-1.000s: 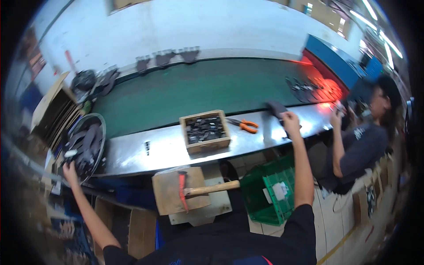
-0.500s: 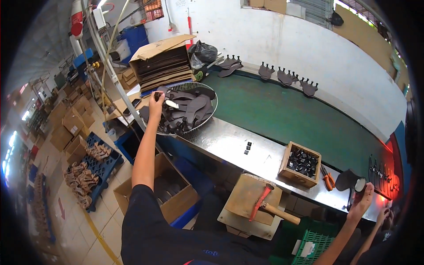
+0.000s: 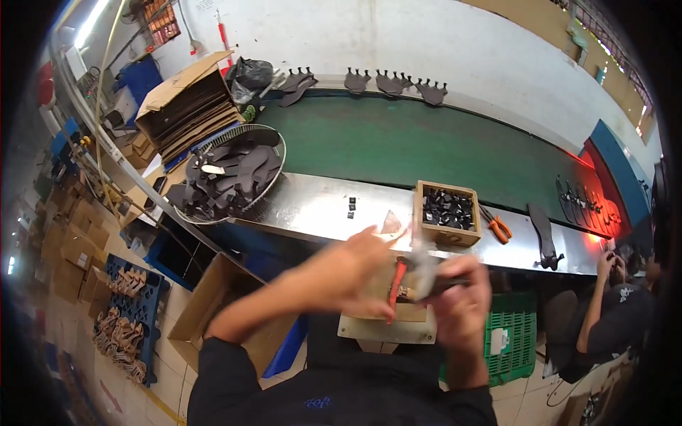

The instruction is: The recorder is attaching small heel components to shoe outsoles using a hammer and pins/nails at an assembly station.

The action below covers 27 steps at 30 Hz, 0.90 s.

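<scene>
At eight o'clock in my view, tan sandals sit on a blue pallet. At ten o'clock, on the counter, a round wire basket is heaped with dark grey parts. Three small black pieces lie near my centre. I have the left hand at six o'clock, fingers pointing toward two and thumb apart, too blurred for me to tell whether it holds anything. At five o'clock is the red-headed hammer, its handle partly hidden. At four o'clock I have a greyish, motion-blurred piece gripped in the right hand, above the counter's near side. Just beyond, at three, stands a wooden box full of small black pieces, with orange-handled pliers beside it. A green crate is at four; a dark sole and a co-worker's hands are out at three.
</scene>
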Motion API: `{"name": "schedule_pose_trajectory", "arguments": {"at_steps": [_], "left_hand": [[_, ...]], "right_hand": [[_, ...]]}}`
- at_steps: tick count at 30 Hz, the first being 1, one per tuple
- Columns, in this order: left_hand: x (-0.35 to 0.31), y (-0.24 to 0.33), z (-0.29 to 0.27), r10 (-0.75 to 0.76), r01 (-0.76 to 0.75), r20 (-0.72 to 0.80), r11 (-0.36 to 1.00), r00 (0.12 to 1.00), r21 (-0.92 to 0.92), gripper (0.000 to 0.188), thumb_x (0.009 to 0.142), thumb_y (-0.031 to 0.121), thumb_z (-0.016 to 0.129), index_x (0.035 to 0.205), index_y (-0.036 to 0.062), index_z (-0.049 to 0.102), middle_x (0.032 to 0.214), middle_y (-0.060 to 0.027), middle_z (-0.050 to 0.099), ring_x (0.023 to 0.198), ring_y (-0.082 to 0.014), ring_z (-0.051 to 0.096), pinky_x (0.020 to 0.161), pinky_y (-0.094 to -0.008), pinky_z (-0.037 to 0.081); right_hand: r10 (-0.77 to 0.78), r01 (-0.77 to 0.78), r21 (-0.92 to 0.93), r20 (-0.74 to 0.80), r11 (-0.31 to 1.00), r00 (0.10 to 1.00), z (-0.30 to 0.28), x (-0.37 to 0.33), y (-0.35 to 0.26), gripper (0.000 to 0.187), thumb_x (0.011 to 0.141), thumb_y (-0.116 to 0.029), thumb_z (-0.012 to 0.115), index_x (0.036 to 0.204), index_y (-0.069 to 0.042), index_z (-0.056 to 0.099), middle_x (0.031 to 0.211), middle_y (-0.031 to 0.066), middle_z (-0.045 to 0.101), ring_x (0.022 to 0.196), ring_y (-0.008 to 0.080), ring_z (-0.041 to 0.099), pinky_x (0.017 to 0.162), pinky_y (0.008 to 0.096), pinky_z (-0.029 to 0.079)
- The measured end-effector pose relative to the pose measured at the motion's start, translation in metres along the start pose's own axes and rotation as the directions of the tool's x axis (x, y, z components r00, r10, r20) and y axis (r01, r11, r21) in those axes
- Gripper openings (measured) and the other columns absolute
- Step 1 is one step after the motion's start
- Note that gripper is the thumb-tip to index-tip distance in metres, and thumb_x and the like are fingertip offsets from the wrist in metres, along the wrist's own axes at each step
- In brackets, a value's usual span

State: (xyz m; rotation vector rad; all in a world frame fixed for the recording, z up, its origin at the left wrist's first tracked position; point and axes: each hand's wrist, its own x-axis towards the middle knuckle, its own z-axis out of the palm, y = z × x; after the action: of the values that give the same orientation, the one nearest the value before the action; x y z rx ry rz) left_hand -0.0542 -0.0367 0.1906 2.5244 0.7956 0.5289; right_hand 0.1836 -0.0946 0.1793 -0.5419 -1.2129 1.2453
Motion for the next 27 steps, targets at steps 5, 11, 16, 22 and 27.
{"name": "schedule_pose_trajectory", "arguments": {"at_steps": [5, 11, 16, 22, 27], "left_hand": [[-0.022, 0.022, 0.059, 0.181, -0.326, -0.4, 0.884, 0.898, -0.334, 0.05, 0.092, 0.006, 0.068, 0.137, 0.0001, 0.047, 0.129, -0.0191, 0.062, 0.114, -0.034, 0.064, 0.102, -0.0405, 0.049], [-0.016, 0.053, 0.069, -0.404, -0.071, -0.216, 0.344, 0.889, -0.936, 0.054, 0.095, 0.001, 0.065, 0.142, -0.0017, 0.039, 0.137, -0.0156, 0.055, 0.123, -0.0168, 0.056, 0.102, -0.0314, 0.046], [-0.013, 0.04, 0.113, -0.551, -0.147, -0.239, 0.207, 0.8, -0.967, 0.066, 0.097, 0.0, 0.063, 0.153, -0.0013, 0.028, 0.135, -0.0085, 0.054, 0.122, -0.0149, 0.053, 0.104, -0.029, 0.044], [0.01, 0.013, 0.142, -0.576, -0.208, -0.31, 0.238, 0.757, -0.949, 0.074, 0.1, 0.003, 0.062, 0.158, -0.0006, 0.017, 0.136, -0.01, 0.052, 0.118, -0.014, 0.055, 0.099, -0.0278, 0.047], [0.016, -0.019, 0.148, -0.624, -0.142, -0.312, 0.308, 0.716, -0.941, 0.078, 0.1, 0.007, 0.062, 0.158, -0.0044, 0.012, 0.132, -0.0109, 0.054, 0.112, -0.0139, 0.057, 0.093, -0.0277, 0.05]], "right_hand": [[-0.015, -0.04, 0.229, 0.234, 0.973, 0.972, -0.002, -0.022, -0.002, 0.056, 0.096, -0.043, 0.068, 0.125, -0.001, 0.046, 0.091, 0.0156, 0.067, 0.088, 0.0247, 0.067, 0.082, 0.0384, 0.054], [-0.032, 0.193, -0.981, 0.193, -0.003, 0.981, -0.09, -0.032, 0.073, 0.042, 0.089, -0.037, 0.071, 0.109, -0.002, 0.06, 0.086, 0.0151, 0.065, 0.074, 0.0353, 0.064, 0.067, 0.0422, 0.051], [0.261, -0.042, -0.972, 0.02, 0.231, 0.965, -0.142, -0.076, 0.082, 0.033, 0.092, -0.03, 0.071, 0.078, -0.002, 0.059, 0.097, 0.015, 0.064, 0.081, 0.0328, 0.064, 0.065, 0.038, 0.052], [0.692, -0.727, -0.29, -0.231, 0.622, 0.684, -0.091, -0.115, 0.106, 0.033, 0.094, -0.019, 0.071, 0.114, -0.006, 0.049, 0.069, 0.0016, 0.054, 0.047, 0.0134, 0.052, 0.042, 0.0288, 0.042], [0.576, -0.568, 0.178, -0.475, 0.804, 0.666, -0.116, -0.157, 0.099, 0.019, 0.094, -0.011, 0.063, 0.102, -0.011, 0.046, 0.058, -0.0015, 0.038, 0.035, 0.0108, 0.037, 0.033, 0.0255, 0.034]]}}
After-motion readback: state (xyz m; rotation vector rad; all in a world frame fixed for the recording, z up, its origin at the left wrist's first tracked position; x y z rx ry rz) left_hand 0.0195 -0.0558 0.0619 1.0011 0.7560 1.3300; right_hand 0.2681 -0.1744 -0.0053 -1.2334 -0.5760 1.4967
